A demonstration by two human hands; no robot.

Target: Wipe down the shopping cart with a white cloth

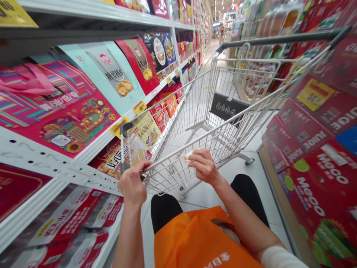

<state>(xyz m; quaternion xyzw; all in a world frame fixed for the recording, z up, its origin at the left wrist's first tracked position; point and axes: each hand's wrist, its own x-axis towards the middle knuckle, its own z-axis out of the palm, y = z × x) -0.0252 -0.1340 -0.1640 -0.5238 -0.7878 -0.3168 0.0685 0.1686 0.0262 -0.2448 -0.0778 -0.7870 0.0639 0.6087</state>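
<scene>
shopping cart [227,108]: at 12 to 1 o'clock, alongside shelving [33,158]
left hand [132,183]: at 10, curled over near rim
right hand [205,166]: at 12, pinching white wad [187,157] by wires
wheel [249,161]: could roll under uneven pressing
wires: could snag wad if dragged sideways
</scene>
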